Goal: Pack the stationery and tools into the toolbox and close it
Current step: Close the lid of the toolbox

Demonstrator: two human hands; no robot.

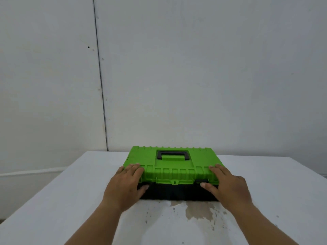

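Note:
A toolbox (174,167) with a bright green lid and a black base stands on the white table, lid down. A black carry handle (173,154) lies flat in a recess on top. My left hand (126,184) rests on the lid's front left corner, fingers over the top and thumb against the black front. My right hand (228,184) holds the front right corner the same way, its thumb beside the black right latch (201,181). The left latch is hidden under my left hand. No loose stationery or tools are in sight.
The white table (70,200) has a brownish stain (200,211) and dark speckles just in front of the toolbox. A plain white wall with a vertical seam (101,85) rises right behind the table's far edge.

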